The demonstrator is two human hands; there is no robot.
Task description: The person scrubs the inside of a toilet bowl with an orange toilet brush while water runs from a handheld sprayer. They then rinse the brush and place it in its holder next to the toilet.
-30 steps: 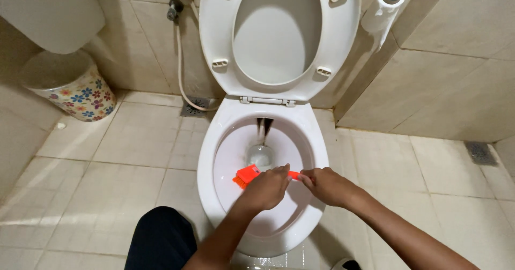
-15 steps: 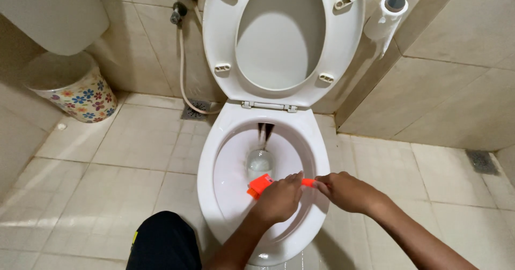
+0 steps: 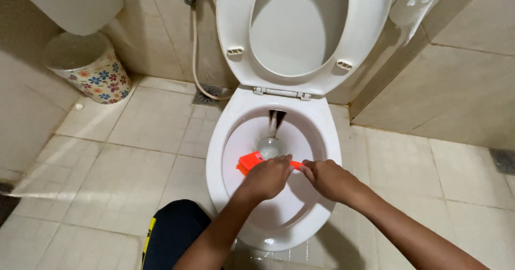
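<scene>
A white toilet bowl point(image 3: 217, 157) stands below me with its seat and lid point(image 3: 300, 28) raised. Inside the bowl, an orange brush point(image 3: 248, 162) rests against the left inner wall. My left hand point(image 3: 266, 177) is closed over the brush just behind its head. My right hand point(image 3: 325, 179) grips the orange handle end to the right. Both hands hang over the middle of the bowl, with water at the drain point(image 3: 270, 146) just beyond them.
A flowered waste bin point(image 3: 88, 69) stands at the back left under a white cistern point(image 3: 70, 2). A spray hose point(image 3: 194, 50) hangs beside the toilet. A paper roll point(image 3: 413, 2) is mounted at the upper right. My dark-trousered knee point(image 3: 174, 238) is at the bowl's front left.
Both hands and the brush stay in the bowl, shifting slightly across its left side. The camera view has drifted, so the toilet sits further right in frame.
</scene>
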